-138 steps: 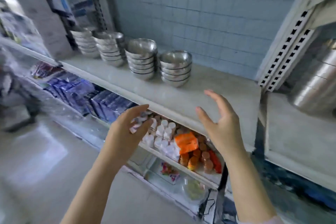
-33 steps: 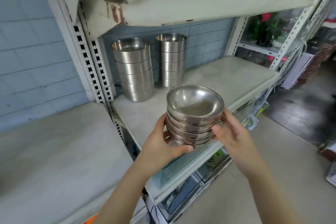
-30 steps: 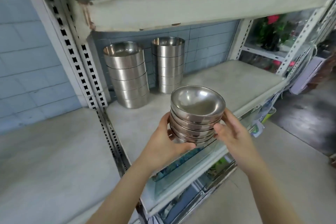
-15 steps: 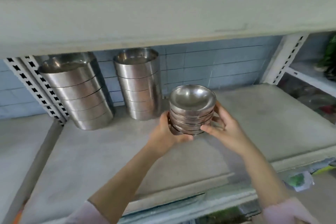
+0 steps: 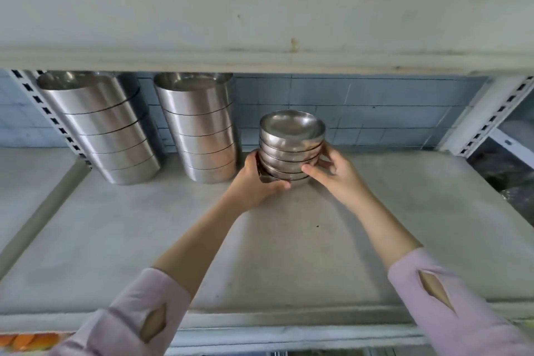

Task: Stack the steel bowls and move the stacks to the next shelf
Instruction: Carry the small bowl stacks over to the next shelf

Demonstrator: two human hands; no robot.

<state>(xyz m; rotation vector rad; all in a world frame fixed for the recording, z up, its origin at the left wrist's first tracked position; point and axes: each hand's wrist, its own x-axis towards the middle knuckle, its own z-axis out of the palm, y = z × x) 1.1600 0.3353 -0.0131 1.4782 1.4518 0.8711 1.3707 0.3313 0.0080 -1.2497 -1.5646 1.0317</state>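
On the next shelf [image 5: 289,254], near the back, left hand [image 5: 254,183] and right hand [image 5: 336,175] hold the stack of steel bowls [image 5: 291,147], each grip curled round it, beside taller stacked steel tins [image 5: 199,127]. For this stack, only release seems left.

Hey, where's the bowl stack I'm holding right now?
In the head view, the bowl stack is mid-frame toward the back of the shelf, held between the left hand and right hand, just right of a taller steel container stack.
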